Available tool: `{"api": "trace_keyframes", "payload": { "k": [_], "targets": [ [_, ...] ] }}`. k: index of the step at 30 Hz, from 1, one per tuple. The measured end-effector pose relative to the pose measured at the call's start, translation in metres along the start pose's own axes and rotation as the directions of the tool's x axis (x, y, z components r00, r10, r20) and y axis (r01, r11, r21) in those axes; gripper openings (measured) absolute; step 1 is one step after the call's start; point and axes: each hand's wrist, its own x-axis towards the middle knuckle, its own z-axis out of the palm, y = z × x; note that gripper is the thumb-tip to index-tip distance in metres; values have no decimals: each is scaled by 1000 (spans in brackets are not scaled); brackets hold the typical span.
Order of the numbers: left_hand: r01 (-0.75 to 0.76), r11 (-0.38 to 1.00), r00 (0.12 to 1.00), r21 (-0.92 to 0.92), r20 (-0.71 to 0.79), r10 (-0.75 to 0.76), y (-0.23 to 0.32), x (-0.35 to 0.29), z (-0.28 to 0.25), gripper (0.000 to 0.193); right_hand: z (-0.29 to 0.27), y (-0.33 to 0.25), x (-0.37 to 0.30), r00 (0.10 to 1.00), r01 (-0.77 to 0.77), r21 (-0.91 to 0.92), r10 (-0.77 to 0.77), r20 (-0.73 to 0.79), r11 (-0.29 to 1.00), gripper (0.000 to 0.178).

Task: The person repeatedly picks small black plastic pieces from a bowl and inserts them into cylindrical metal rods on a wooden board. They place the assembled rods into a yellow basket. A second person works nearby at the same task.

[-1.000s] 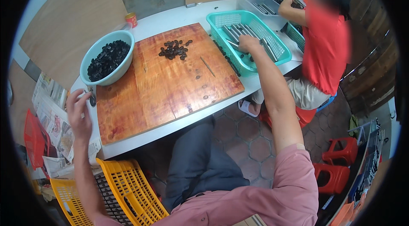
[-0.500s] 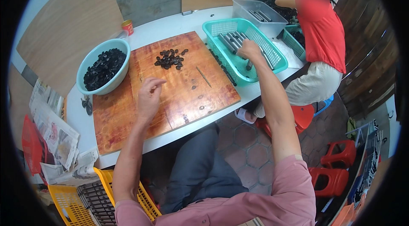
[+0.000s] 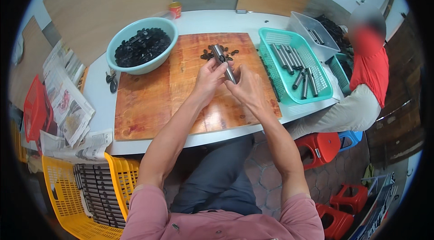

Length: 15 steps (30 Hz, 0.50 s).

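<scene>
Silver tube (image 3: 217,52): over the white tabletop (image 3: 212,23), above the wooden board (image 3: 153,104). Half a second ago our right hand (image 3: 249,88) was in the green basket (image 3: 319,75); now it meets our left hand (image 3: 209,79), both gripping the tube, so we judge handling has shifted boardward. Long axis: far-left to near-right, far end toward small black pieces (image 3: 206,55); tilt uncertain.

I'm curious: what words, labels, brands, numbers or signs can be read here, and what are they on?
Grey-and-white paper newspaper sheets, left: print, mostly too small or blurred; I won't copy any out.
Small round red container with a gold rim: pale marking, too small to read.
Held silver-grey metal tube: no lettering visible.
Dark, pale-marked items, lower right: too blurred to read.
</scene>
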Motion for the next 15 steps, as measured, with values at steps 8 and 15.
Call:
{"api": "trace_keyframes", "payload": {
  "k": [8, 15],
  "targets": [
    [60, 990, 996, -124, -58, -68, -5, 14, -65, 39, 36, 22, 42, 986, -138, 141, 122, 111, 980, 25],
    [20, 983, 973, -180, -223, -61, 1, 22, -91, 37, 54, 44, 86, 999, -52, -57, 51, -20, 997, 16]
  ]
}}
